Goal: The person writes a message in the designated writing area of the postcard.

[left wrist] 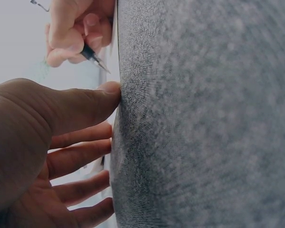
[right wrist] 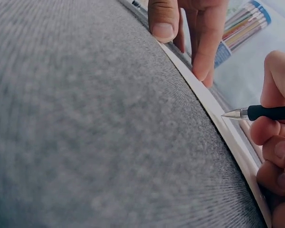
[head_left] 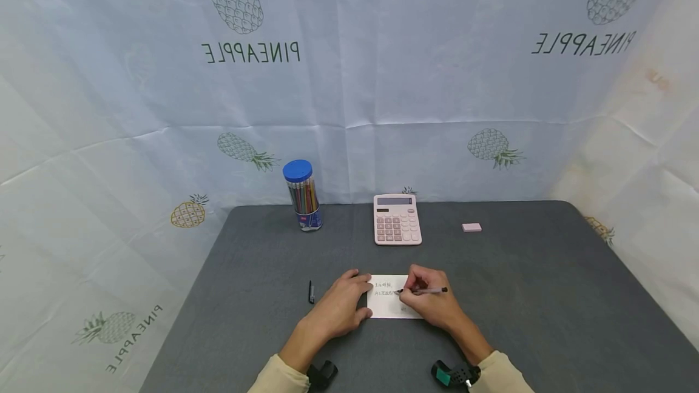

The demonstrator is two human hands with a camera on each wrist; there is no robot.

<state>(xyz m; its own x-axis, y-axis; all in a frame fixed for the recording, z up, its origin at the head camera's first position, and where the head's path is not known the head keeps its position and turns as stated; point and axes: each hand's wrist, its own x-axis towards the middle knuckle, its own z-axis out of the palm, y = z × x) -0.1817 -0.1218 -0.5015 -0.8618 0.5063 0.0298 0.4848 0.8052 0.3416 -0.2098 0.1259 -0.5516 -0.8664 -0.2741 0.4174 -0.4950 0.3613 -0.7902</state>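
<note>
A white sheet of paper (head_left: 386,308) lies on the dark grey table, with two lines of handwriting near its top. The right hand (head_left: 431,299) grips a pen (head_left: 437,290) with a black grip and silver tip. In the head view the pen's tip meets the end of the second line; the right wrist view shows this metal tip (right wrist: 233,114) close over the paper. At the sheet's left edge rests the left hand (head_left: 341,302), fingers spread and fairly straight, its thumb (left wrist: 92,104) and fingertips touching the paper's border.
A black pen cap (head_left: 311,292) lies left of the left hand. Behind the paper is a pink calculator (head_left: 397,220). A blue-lidded tub of pencils (head_left: 303,196) stands at the back left, and a small pink eraser (head_left: 472,227) lies at the back right. Printed cloth hangs behind the table.
</note>
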